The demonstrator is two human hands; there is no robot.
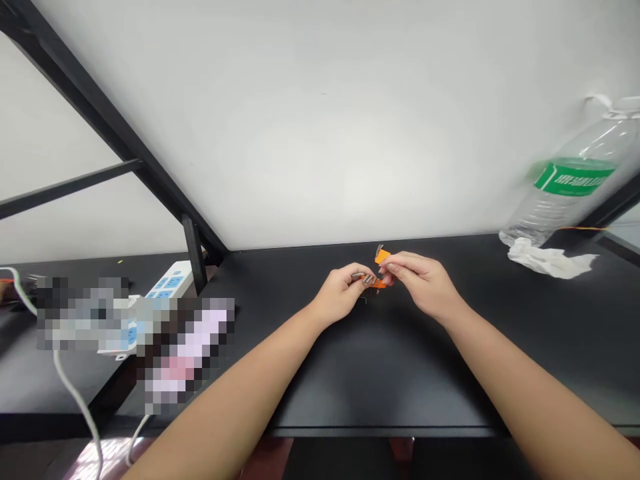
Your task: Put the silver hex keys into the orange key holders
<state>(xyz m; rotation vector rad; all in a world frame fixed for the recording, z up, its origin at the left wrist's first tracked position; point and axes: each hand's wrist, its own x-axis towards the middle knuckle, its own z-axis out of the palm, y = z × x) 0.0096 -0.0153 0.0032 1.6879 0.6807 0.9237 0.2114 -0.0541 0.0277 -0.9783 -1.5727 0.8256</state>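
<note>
Both hands are raised over the black table (350, 373) near its middle. My left hand (341, 293) is closed on a small orange piece (379, 283) with dark metal-like bits along it. Just to the right, my right hand (423, 280) pinches a second orange piece (383, 256), which has a dark grey end pointing up. The two pieces are very close together; whether they touch or are joined is hidden by the fingers. A small thin dark bit shows just below the left fingertips.
At the right back, a large clear bottle (575, 177) with a green label leans beside a crumpled white tissue (550, 259). On the left are a white power strip (170, 285), a blurred-out pinkish object (193, 350), white cables and a black frame (95, 100).
</note>
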